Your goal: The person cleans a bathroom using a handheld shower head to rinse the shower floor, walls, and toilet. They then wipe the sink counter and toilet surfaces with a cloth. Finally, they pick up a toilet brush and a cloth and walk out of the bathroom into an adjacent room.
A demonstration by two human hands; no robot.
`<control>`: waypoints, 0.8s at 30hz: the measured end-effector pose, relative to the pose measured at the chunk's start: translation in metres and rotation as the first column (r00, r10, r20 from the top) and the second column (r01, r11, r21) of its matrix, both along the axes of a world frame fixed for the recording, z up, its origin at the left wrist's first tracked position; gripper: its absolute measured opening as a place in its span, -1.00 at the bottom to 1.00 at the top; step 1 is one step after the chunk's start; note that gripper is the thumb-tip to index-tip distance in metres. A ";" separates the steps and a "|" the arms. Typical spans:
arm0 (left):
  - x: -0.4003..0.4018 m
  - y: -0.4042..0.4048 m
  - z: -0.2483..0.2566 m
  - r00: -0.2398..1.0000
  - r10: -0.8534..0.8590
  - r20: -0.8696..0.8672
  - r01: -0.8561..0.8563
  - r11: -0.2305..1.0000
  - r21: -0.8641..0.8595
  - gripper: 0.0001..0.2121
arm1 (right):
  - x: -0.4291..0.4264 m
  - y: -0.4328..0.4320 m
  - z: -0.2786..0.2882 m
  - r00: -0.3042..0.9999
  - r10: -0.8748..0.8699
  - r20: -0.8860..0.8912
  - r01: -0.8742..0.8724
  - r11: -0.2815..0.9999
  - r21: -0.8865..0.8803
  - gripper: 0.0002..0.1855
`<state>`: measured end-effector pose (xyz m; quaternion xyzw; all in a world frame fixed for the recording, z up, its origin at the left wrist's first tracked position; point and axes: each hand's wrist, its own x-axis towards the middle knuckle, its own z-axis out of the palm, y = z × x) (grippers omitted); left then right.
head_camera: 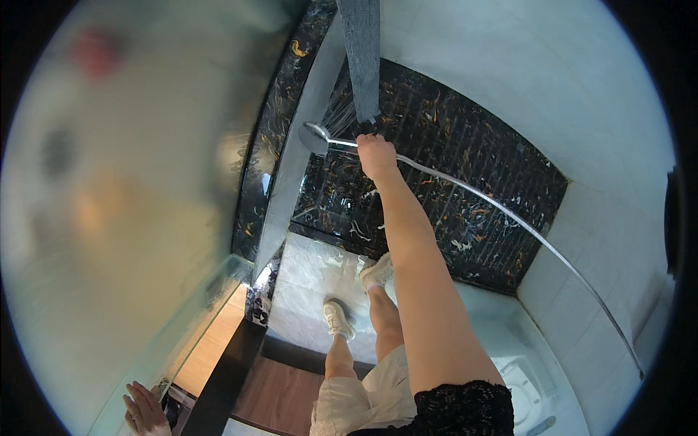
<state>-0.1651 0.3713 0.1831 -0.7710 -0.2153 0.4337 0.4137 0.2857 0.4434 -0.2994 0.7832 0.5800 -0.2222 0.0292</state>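
Observation:
My right hand (pixel 377 155) grips the handle of a chrome hand shower (pixel 314 138) over the dark floor. Fine jets of water leave the shower head towards a long grey textured strip (pixel 364 60), perhaps a mop pad. The strip's lower end is just beyond my knuckles; I cannot tell whether they touch. From my grip, a flexible metal hose (pixel 491 200) curves to the lower right. At the bottom left, my left hand (pixel 146 411) is beside the edge of a glass panel (pixel 185 338), fingers extended, with nothing visible in them; contact is unclear.
Grooved black marble-patterned flooring (pixel 469 163) lies below, bordered by a raised black ledge (pixel 262 163) on the left. Pale wall tiles (pixel 594 234) rise at the right. My shoes stand on light tiles (pixel 311 272). A white toilet (pixel 523 392) is at the lower right.

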 end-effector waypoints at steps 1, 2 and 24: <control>-0.001 0.000 0.000 1.000 0.009 -0.002 -0.009 1.000 -0.004 -0.63 | 0.001 -0.006 -0.002 0.998 -0.061 -0.034 0.059 0.996 -0.060 -0.79; -0.002 -0.001 0.000 1.000 0.016 -0.004 -0.016 1.000 -0.008 -0.63 | 0.001 -0.013 -0.003 0.990 -0.126 -0.063 0.118 0.986 -0.122 -0.78; -0.045 0.001 -0.019 0.999 0.037 -0.014 -0.037 0.999 -0.024 -0.64 | 0.050 -0.069 0.033 0.966 -0.257 -0.009 0.246 0.933 -0.264 -0.86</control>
